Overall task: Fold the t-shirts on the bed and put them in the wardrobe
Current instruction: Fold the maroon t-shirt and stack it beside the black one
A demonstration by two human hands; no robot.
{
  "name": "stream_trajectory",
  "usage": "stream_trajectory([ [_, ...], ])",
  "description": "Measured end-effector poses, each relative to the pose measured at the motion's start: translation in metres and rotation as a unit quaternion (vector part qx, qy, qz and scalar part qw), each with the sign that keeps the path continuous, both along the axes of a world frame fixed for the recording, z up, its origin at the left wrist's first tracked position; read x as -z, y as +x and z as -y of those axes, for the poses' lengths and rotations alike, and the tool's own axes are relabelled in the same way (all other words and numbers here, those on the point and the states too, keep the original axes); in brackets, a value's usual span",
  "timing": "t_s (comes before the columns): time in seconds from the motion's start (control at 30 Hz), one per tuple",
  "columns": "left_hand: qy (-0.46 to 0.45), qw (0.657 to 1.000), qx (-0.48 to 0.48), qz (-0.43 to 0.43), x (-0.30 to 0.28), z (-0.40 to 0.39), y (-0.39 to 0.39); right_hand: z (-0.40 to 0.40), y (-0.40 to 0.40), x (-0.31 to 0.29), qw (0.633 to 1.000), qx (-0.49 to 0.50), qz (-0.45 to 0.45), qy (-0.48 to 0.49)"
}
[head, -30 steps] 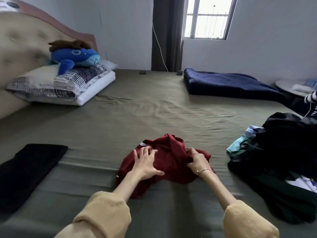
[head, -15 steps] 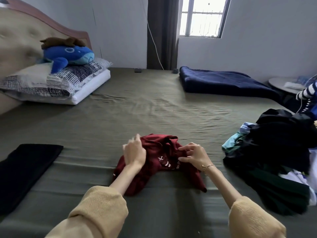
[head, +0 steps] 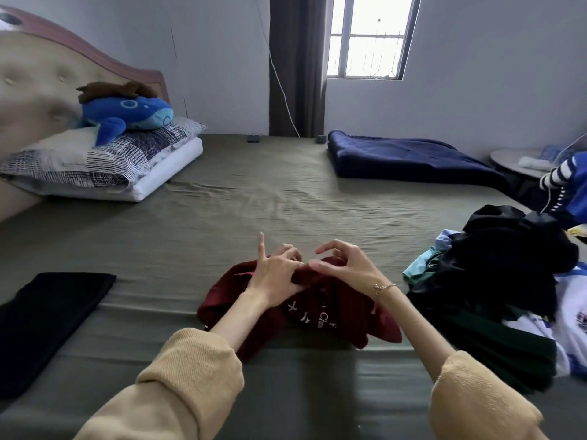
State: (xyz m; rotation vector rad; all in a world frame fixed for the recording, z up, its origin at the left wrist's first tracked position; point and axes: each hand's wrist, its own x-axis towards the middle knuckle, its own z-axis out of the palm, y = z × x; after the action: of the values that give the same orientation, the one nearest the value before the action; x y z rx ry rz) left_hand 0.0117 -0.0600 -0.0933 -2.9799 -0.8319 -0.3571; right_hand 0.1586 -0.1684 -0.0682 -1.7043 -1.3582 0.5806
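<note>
Both my hands pinch the maroon t-shirt [head: 333, 312] at its 12 o'clock edge: left hand [head: 273, 274], right hand [head: 346, 268] touching. Bundle's long axis runs 9-to-3; unfolded clothes pile [head: 508, 281] sits at 3 o'clock, nearer the right.

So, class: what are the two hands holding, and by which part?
Both the left hand and right hand pinch the crumpled dark red t-shirt at its bunched top, side by side.
</note>
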Motion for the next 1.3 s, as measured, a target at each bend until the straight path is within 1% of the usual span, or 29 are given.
stream_trajectory([
  [0.07, 0.036, 0.999, -0.013, -0.027, -0.01, -0.008, -0.008, 0.004, 0.011, -0.004, 0.99, 0.019, 0.115, -0.078],
  [0.1, 0.046, 0.998, -0.032, -0.035, -0.014, -0.012, -0.012, 0.004, 0.015, -0.005, 0.982, 0.034, 0.163, -0.089],
  [0.13, 0.052, 0.996, -0.053, -0.047, -0.017, -0.015, -0.017, 0.003, 0.018, -0.007, 0.976, 0.059, 0.192, -0.078],
  [0.17, 0.054, 0.994, -0.072, -0.067, -0.02, -0.019, -0.021, 0.002, 0.019, -0.011, 0.973, 0.09, 0.207, -0.056],
  [0.27, 0.052, 0.981, -0.114, -0.15, -0.025, -0.031, -0.037, 0.002, 0.025, -0.023, 0.959, 0.189, 0.21, 0.012],
  [0.33, 0.047, 0.978, -0.134, -0.153, -0.028, -0.038, -0.047, 0.004, 0.027, -0.03, 0.95, 0.234, 0.206, 0.032],
  [0.4, 0.021, 0.98, -0.145, -0.133, -0.032, -0.043, -0.054, 0.004, 0.025, -0.031, 0.94, 0.282, 0.187, 0.049],
  [0.47, -0.054, 0.984, -0.142, -0.093, -0.036, -0.046, -0.059, 0.002, 0.024, -0.033, 0.93, 0.328, 0.154, 0.07],
  [0.53, -0.127, 0.98, -0.144, -0.053, -0.041, -0.047, -0.066, 0.001, 0.021, -0.038, 0.927, 0.351, 0.12, 0.065],
  [0.57, -0.125, 0.98, -0.152, -0.041, -0.043, -0.047, -0.068, 0.001, 0.022, -0.04, 0.925, 0.357, 0.115, 0.05],
  [0.63, -0.051, 0.981, -0.186, -0.03, -0.051, -0.046, -0.074, 0.001, 0.02, -0.043, 0.924, 0.364, 0.115, 0.024],
  [0.7, 0.025, 0.97, -0.241, -0.004, -0.062, -0.046, -0.076, 0.0, 0.017, -0.047, 0.926, 0.366, 0.089, 0.04],
  [0.73, 0.039, 0.962, -0.269, 0.025, -0.07, -0.047, -0.077, -0.001, 0.015, -0.052, 0.927, 0.364, 0.061, 0.065],
  [0.8, 0.05, 0.946, -0.301, 0.109, -0.088, -0.05, -0.078, -0.005, 0.017, -0.061, 0.931, 0.344, -0.028, 0.117],
  [0.83, 0.058, 0.944, -0.296, 0.137, -0.097, -0.05, -0.078, -0.007, 0.017, -0.066, 0.932, 0.321, -0.096, 0.14],
  [0.87, 0.054, 0.949, -0.279, 0.14, -0.104, -0.05, -0.078, -0.008, 0.016, -0.069, 0.929, 0.291, -0.17, 0.154],
  [0.9, 0.039, 0.96, -0.252, 0.115, -0.108, -0.048, -0.078, -0.009, 0.014, -0.071, 0.923, 0.263, -0.228, 0.164],
  [0.93, 0.014, 0.972, -0.225, 0.061, -0.11, -0.046, -0.077, -0.01, 0.011, -0.073, 0.921, 0.242, -0.255, 0.167],
  [0.97, -0.025, 0.978, -0.206, -0.01, -0.108, -0.043, -0.076, -0.01, 0.009, -0.072, 0.924, 0.228, -0.261, 0.164],
  [1.0, -0.087, 0.975, -0.19, -0.08, -0.102, -0.041, -0.076, -0.01, 0.003, -0.071, 0.925, 0.214, -0.267, 0.166],
  [1.03, -0.173, 0.961, -0.166, -0.136, -0.096, -0.037, -0.076, -0.011, 0.0, -0.069, 0.924, 0.2, -0.281, 0.165],
  [1.07, -0.265, 0.939, -0.132, -0.174, -0.089, -0.034, -0.076, -0.012, -0.005, -0.068, 0.92, 0.18, -0.306, 0.165],
  [1.1, -0.343, 0.915, -0.091, -0.192, -0.083, -0.03, -0.076, -0.014, -0.008, -0.065, 0.92, 0.159, -0.319, 0.164],
  [1.13, -0.399, 0.895, -0.054, -0.191, -0.079, -0.025, -0.076, -0.016, -0.011, -0.063, 0.923, 0.127, -0.327, 0.159],
  [1.17, -0.436, 0.882, -0.03, -0.175, -0.077, -0.02, -0.075, -0.017, -0.016, -0.062, 0.933, 0.09, -0.318, 0.144],
  [1.2, -0.456, 0.879, -0.019, -0.141, -0.077, -0.017, -0.073, -0.019, -0.021, -0.06, 0.943, 0.054, -0.302, 0.128],
  [1.23, -0.465, 0.881, -0.021, -0.085, -0.078, -0.016, -0.071, -0.022, -0.026, -0.059, 0.953, 0.018, -0.281, 0.114],
  [1.27, -0.481, 0.876, -0.028, -0.017, -0.08, -0.016, -0.068, -0.024, -0.033, -0.058, 0.959, -0.013, -0.265, 0.098],
  [1.3, -0.516, 0.856, -0.023, 0.036, -0.082, -0.016, -0.066, -0.028, -0.039, -0.057, 0.963, -0.038, -0.253, 0.08],
])
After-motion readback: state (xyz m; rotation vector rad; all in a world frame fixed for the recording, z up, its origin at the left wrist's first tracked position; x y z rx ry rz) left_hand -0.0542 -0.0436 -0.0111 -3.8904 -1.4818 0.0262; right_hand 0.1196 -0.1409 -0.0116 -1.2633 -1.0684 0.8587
